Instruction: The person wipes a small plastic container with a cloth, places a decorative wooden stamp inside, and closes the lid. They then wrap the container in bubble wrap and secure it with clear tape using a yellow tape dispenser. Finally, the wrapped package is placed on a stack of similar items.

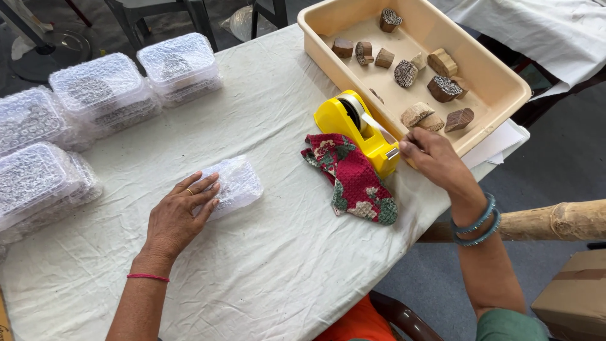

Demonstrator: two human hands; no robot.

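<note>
My left hand [178, 216] lies flat on a small bundle wrapped in bubble wrap [232, 184] in the middle of the cloth-covered table [271, 265], pressing it down. My right hand [431, 155] is at the cutter end of a yellow tape dispenser [353, 125], fingers pinched at the tape's end. A red floral cloth [351, 179] lies crumpled just in front of the dispenser, between my two hands.
A beige plastic tray [499, 95] at the far right holds several carved wooden blocks [444, 87]. Stacks of bubble-wrapped packages [101, 91] fill the table's left side. White paper [499, 144] sticks out under the tray. A wooden pole [555, 221] and cardboard box [574, 297] sit at right.
</note>
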